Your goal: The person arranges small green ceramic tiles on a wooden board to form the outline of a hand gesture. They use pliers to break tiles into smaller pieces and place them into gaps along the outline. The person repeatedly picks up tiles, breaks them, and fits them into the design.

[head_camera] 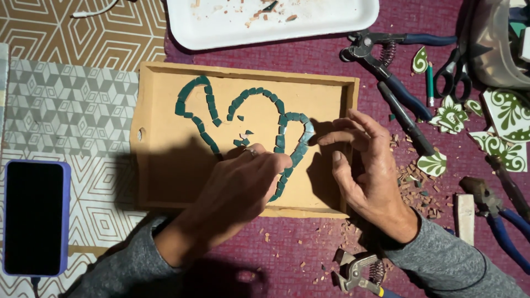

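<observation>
Two hands are seen over a shallow wooden tray (165, 182) in the middle of the frame, where small dark green tile pieces (212, 113) are laid in curving outlines. The left hand (243, 185) is stretched across the tray with fingertips pressed together on the green line at centre (whether a piece is pinched under them can't be told). The right hand (367, 165) is rested on the tray's right edge, fingers loosely curled and parted, nothing gripped. Tile nippers (386, 66) are laid at upper right, with patterned green-and-white tile shards (505, 118) beside them. A white foam tray (270, 22) is placed at the top, and a phone (34, 218) at lower left.
</observation>
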